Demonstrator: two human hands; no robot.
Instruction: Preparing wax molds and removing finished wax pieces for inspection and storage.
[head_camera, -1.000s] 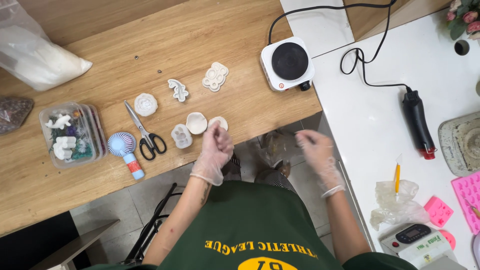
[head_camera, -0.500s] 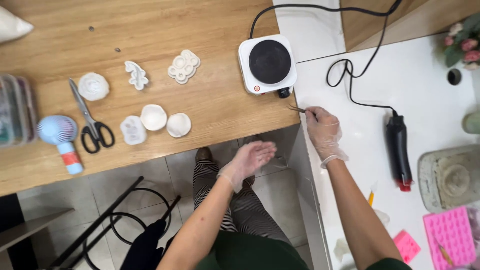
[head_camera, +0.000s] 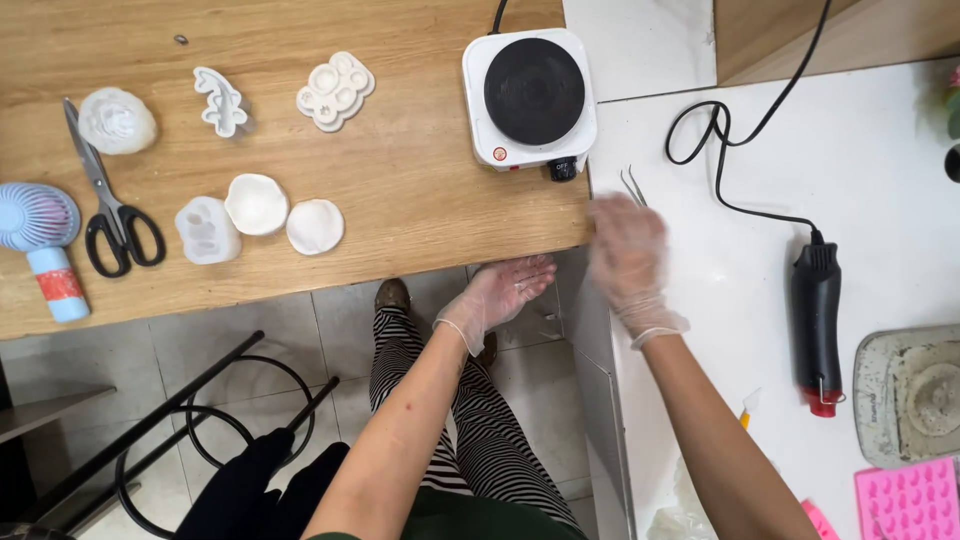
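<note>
Right hand (head_camera: 628, 255) blurred over the tweezers (head_camera: 633, 186) on the white table (head_camera: 880, 160); grip impossible to tell. Left hand (head_camera: 503, 295) open, empty, palm up below the wooden table (head_camera: 420, 200) edge.

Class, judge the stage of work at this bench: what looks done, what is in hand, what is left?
Done: white moulds laid out on the wooden table. In hand: the gloved right hand, blurred, sits at the tweezers; the left hand is empty below the table edge. Left: hot plate bare, heat gun untouched.

Bright even light, soft shadows, right hand (head_camera: 628, 252) motion-blurred
</note>
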